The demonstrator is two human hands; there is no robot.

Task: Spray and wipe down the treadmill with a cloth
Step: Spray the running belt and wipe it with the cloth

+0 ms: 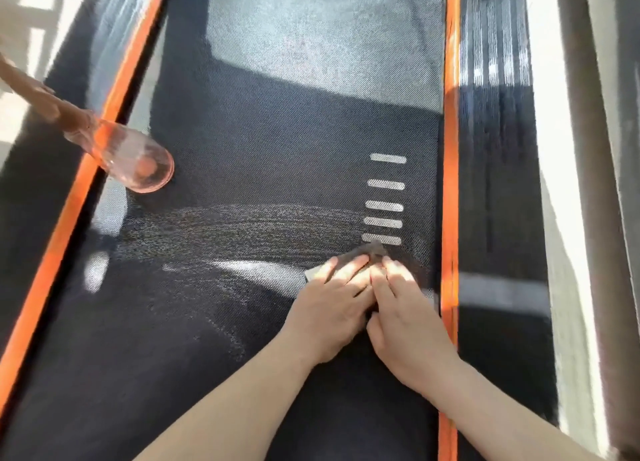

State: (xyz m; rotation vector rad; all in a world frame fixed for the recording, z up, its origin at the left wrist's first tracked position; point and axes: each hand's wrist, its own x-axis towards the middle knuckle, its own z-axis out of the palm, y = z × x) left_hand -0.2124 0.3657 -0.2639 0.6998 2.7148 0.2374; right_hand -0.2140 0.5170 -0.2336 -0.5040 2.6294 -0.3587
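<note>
Wiping step: cloth (pixel 373 251) is pressed on belt (pixel 277 141) under straight fingers of left hand (pixel 330 308) and right hand (pixel 407 322); a sweep beyond the fingertips is probably required next.

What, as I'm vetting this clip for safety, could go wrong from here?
The clear bottle lies across the left orange strip onto the belt; a wide wipe might knock it rolling.
The left hand and right hand press the cloth close to the right orange strip; they could catch at the belt's edge.

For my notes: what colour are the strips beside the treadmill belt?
The strips are orange, clearest in the head view.
</note>
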